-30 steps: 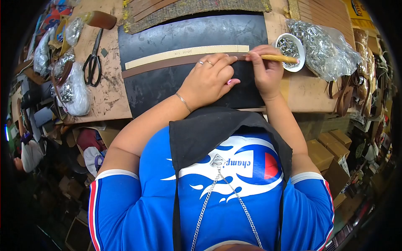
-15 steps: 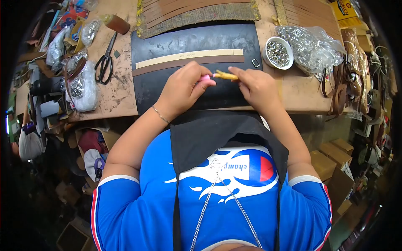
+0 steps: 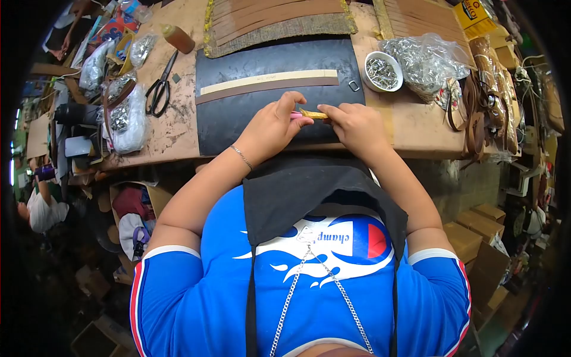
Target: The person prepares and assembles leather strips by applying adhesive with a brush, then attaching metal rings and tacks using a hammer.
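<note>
Just above the front part of the black mat (image 3: 256,62), my two hands meet. My left hand (image 3: 275,123) pinches a slim pink stick-like thing (image 3: 294,115) between thumb and fingers. In my right hand (image 3: 358,126) is a small yellowish-brown piece (image 3: 313,114), its near end hidden by the fingers; it meets the pink stick end to end, and its exact kind cannot be made out. Beyond the hands lies a cream strip (image 3: 267,78) with faint writing, along a brown leather strip (image 3: 238,96). A small metal loop (image 3: 353,85) sits at the mat's right side.
On the right stand a white bowl (image 3: 368,76) of metal pieces and a plastic bag (image 3: 423,62) full of them. Scissors (image 3: 158,98) and a brownish bottle (image 3: 178,38) are at left. Slit brown leather (image 3: 279,16) covers a board behind. Leather straps (image 3: 474,122) hang over the table edge.
The view has shifted slightly. My hands have drawn closer together, and the yellowish piece now overlaps the pink stick's end, where a small gap showed before.
</note>
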